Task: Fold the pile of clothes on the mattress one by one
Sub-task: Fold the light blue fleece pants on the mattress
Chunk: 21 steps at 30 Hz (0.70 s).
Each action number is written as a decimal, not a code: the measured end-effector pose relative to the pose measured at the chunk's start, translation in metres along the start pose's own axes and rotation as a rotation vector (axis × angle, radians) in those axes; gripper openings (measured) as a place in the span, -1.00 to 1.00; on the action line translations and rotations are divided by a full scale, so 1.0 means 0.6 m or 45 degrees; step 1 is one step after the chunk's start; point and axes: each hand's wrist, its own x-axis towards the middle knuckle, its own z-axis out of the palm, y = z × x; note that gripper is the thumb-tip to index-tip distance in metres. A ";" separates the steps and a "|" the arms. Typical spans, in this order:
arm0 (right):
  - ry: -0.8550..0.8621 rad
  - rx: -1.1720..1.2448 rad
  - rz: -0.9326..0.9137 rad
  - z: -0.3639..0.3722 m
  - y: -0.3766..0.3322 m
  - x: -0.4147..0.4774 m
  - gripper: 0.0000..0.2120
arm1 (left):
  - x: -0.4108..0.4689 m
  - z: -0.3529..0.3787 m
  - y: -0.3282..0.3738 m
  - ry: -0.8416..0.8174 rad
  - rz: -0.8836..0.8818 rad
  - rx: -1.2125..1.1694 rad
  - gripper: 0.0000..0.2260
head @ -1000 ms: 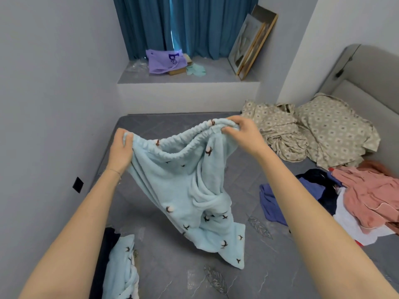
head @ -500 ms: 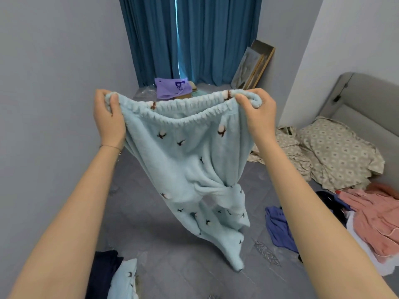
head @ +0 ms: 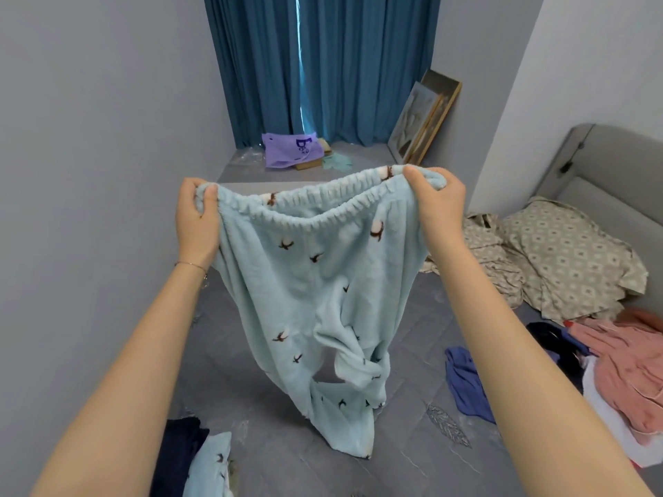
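As the blue trousers (head: 305,288) hang, each closed grip, left hand (head: 195,224) and right hand (head: 439,206), pinches the waistband (head: 323,209).

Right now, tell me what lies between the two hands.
In the head view, the gathered waistband of the light blue trousers spans the gap; the left hand and the right hand each grip one end.

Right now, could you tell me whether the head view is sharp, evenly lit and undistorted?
Head view: soft, even light, brightest at the curtain gap; the pants are sharp, with only faint shadow on the mattress; no glare; the wide-angle lens tilts the walls outward.
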 end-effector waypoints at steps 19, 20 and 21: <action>-0.117 -0.318 1.011 -0.068 0.205 -0.061 -0.59 | -0.136 0.099 -0.156 -0.257 -1.264 -0.117 -0.82; -0.134 -0.316 1.029 -0.064 0.206 -0.063 -0.58 | -0.140 0.106 -0.146 -0.214 -1.266 -0.180 -0.79; -0.141 -0.289 1.047 -0.057 0.204 -0.065 -0.57 | -0.143 0.116 -0.136 -0.182 -1.251 -0.233 -0.76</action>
